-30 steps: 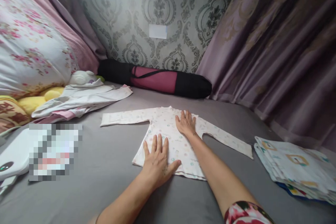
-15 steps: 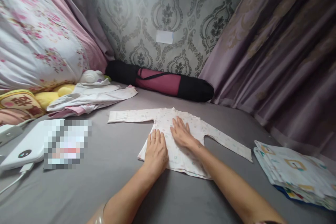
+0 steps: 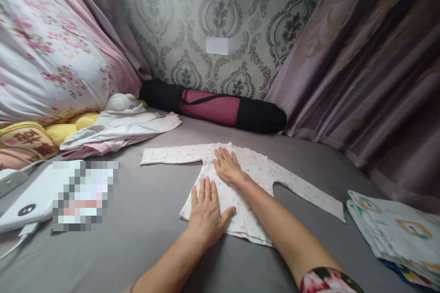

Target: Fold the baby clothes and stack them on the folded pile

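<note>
A small white long-sleeved shirt (image 3: 250,169) with a faint speckled print lies spread flat, its sleeves stretched out to both sides. My left hand (image 3: 208,210) rests flat on its lower left part, fingers extended and thumb out to the right. Farther up, near the neckline and the left shoulder, my right hand (image 3: 227,165) presses flat on the cloth with its fingers slightly apart. Neither hand grips anything. Part of the shirt's front is hidden under the hands and the right forearm.
Grey sheet (image 3: 144,238) lies under everything. Left are a white power bank (image 3: 37,192) with a cable, a blurred-out item (image 3: 85,197), crumpled clothes (image 3: 120,128) and a yellow plush (image 3: 65,132). A black and maroon long bag (image 3: 213,107) lies behind; folded cloths (image 3: 395,233) at right.
My right hand has slid left across the shirt toward its left shoulder. My left thumb has spread outward, and that hand sits slightly lower. The view has shifted a little.
</note>
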Demonstrator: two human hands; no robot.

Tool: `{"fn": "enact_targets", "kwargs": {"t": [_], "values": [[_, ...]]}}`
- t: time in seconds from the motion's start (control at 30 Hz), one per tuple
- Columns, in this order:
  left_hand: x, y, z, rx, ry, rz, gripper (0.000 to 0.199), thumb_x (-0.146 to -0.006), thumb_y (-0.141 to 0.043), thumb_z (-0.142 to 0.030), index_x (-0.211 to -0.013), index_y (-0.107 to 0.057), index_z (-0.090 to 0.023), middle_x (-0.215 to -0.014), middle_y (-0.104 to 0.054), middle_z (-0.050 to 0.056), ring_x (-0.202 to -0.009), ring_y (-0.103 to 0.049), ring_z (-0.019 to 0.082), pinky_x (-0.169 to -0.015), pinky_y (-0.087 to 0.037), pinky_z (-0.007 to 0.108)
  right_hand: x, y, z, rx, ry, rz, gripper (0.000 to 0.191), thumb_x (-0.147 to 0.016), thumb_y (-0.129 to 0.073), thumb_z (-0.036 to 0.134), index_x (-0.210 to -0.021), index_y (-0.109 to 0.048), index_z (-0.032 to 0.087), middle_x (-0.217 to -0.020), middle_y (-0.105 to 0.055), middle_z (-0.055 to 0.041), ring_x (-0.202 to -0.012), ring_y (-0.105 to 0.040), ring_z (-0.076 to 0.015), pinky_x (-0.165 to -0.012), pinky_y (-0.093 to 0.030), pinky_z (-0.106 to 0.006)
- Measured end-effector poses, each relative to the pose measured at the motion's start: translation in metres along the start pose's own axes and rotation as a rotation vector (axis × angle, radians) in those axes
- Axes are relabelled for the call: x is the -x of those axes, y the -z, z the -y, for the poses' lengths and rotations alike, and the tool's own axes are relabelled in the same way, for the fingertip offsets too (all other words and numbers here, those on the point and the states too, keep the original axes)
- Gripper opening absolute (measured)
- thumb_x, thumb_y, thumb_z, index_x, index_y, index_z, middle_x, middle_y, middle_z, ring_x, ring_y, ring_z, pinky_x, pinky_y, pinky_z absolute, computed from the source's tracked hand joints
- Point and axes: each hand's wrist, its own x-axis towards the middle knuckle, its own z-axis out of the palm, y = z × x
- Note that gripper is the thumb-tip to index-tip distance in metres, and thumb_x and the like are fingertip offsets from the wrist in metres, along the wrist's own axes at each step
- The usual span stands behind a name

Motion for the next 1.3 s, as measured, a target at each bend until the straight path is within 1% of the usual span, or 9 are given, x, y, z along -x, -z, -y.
{"fn": "enact_targets", "kwargs": {"t": [0.2,0.4,0.57,0.7,0.83,0.93,1.07,1.17,1.3], "values": [[-0.001,-0.004,0.002,0.013,-0.007,-0.024,0.091,-0.087,-0.033,-0.069,-0.146,-0.036,0.000,-0.154,-0.025,0.025,-0.145,-0.021,0.039,-0.114,-0.018,0.058,-0.033,-0.001,-0.003,0.021,-0.079,-0.028,0.059,-0.099,-0.014,0.042,-0.153,-0.024,0.019,-0.161,-0.018,-0.0076,-0.148,-0.010,-0.0202,-0.117,-0.001,-0.047],[0.000,-0.006,0.001,-0.003,-0.004,-0.028,0.089,-0.088,-0.033,-0.067,-0.145,-0.036,0.001,-0.154,-0.025,0.026,-0.145,-0.020,0.039,-0.115,-0.017,0.057,-0.040,0.000,-0.005,-0.011,-0.094,-0.053,0.059,-0.099,-0.016,0.041,-0.152,-0.026,0.020,-0.160,-0.020,-0.0081,-0.148,-0.010,-0.0202,-0.117,-0.001,-0.049],[-0.002,0.010,-0.002,-0.035,0.045,-0.033,0.062,-0.097,-0.027,-0.042,-0.141,-0.043,-0.002,-0.150,-0.036,0.023,-0.142,-0.030,0.034,-0.114,-0.024,0.053,-0.033,0.005,-0.007,-0.054,-0.043,0.039,0.062,-0.098,-0.025,0.046,-0.153,-0.024,0.020,-0.162,-0.013,-0.0088,-0.149,-0.005,-0.0209,-0.117,0.002,-0.048],[-0.006,0.024,0.004,0.013,0.057,-0.115,0.046,-0.097,-0.025,-0.024,-0.132,-0.051,-0.009,-0.138,-0.054,0.019,-0.128,-0.050,0.028,-0.106,-0.036,0.046,-0.007,-0.001,0.005,-0.065,-0.076,-0.010,0.061,-0.099,-0.020,0.045,-0.153,-0.023,0.018,-0.162,-0.011,-0.0103,-0.149,-0.004,-0.0227,-0.118,0.001,-0.048],[-0.008,0.025,0.010,0.060,0.074,-0.138,0.041,-0.093,-0.027,-0.016,-0.123,-0.054,-0.013,-0.124,-0.063,0.017,-0.115,-0.058,0.025,-0.102,-0.039,0.047,0.045,-0.010,0.024,-0.070,-0.061,-0.013,0.060,-0.100,-0.020,0.043,-0.153,-0.024,0.016,-0.162,-0.012,-0.0120,-0.149,-0.006,-0.0243,-0.118,-0.001,-0.049],[-0.006,0.020,0.010,0.044,0.055,-0.125,0.043,-0.093,-0.026,-0.016,-0.127,-0.053,-0.010,-0.131,-0.058,0.019,-0.123,-0.053,0.028,-0.106,-0.034,0.054,0.094,-0.014,0.031,-0.070,0.002,-0.013,0.059,-0.100,-0.018,0.041,-0.153,-0.025,0.015,-0.162,-0.013,-0.0112,-0.149,-0.006,-0.0226,-0.119,-0.003,-0.047],[-0.003,0.012,0.004,-0.041,-0.010,-0.102,0.051,-0.097,-0.026,-0.028,-0.136,-0.048,-0.004,-0.146,-0.045,0.021,-0.141,-0.033,0.032,-0.115,-0.021,0.055,0.144,-0.013,0.024,-0.058,0.098,0.002,0.058,-0.100,-0.017,0.036,-0.154,-0.024,0.016,-0.161,-0.014,-0.0086,-0.149,-0.005,-0.0207,-0.120,-0.001,-0.045],[0.000,0.006,0.001,-0.067,-0.069,-0.050,0.061,-0.099,-0.026,-0.041,-0.142,-0.042,-0.002,-0.152,-0.035,0.022,-0.144,-0.026,0.034,-0.116,-0.021,0.052,0.153,-0.008,0.010,-0.062,0.074,0.034,0.062,-0.098,-0.024,0.038,-0.154,-0.020,0.013,-0.162,-0.009,-0.0092,-0.149,-0.003,-0.0217,-0.120,-0.001,-0.045],[0.003,0.005,0.000,-0.059,-0.089,0.049,0.077,-0.095,-0.025,-0.058,-0.147,-0.034,-0.003,-0.155,-0.025,0.023,-0.145,-0.021,0.037,-0.113,-0.021,0.059,0.132,-0.002,-0.009,-0.052,-0.032,0.014,0.062,-0.098,-0.020,0.036,-0.154,-0.018,0.010,-0.162,-0.008,-0.0113,-0.149,-0.002,-0.0221,-0.120,0.000,-0.045]]}}
